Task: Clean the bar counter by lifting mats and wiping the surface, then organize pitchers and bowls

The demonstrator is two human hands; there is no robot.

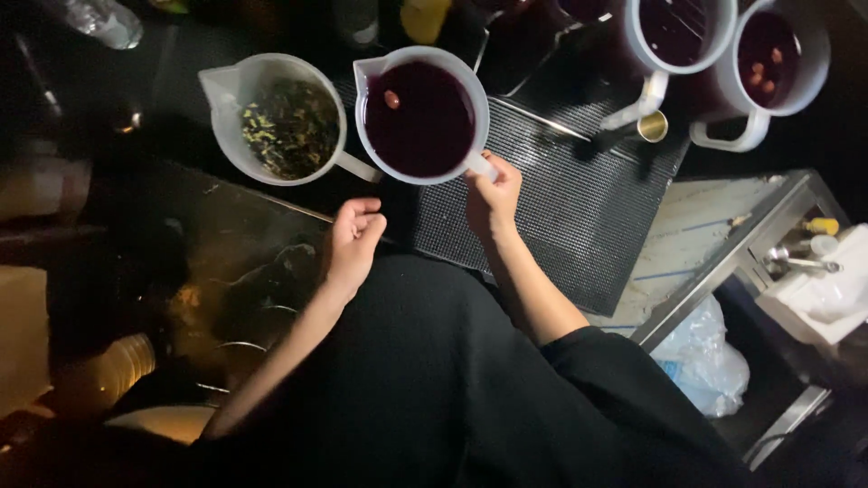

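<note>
Your right hand (493, 194) gripped the handle of the near-brimful, heavy, spill-prone jug (421, 115) at the mat's (551, 217) edge; left hand (354, 242) curled loosely, empty.

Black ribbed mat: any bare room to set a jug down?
Free: the mat right of the right hand, below the brass cup. Crowded: top edge, with the dark-liquid jug, herb jug and two jugs top right.

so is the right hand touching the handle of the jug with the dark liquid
Touching: the head view shows the right hand gripping the jug by its handle.
</note>
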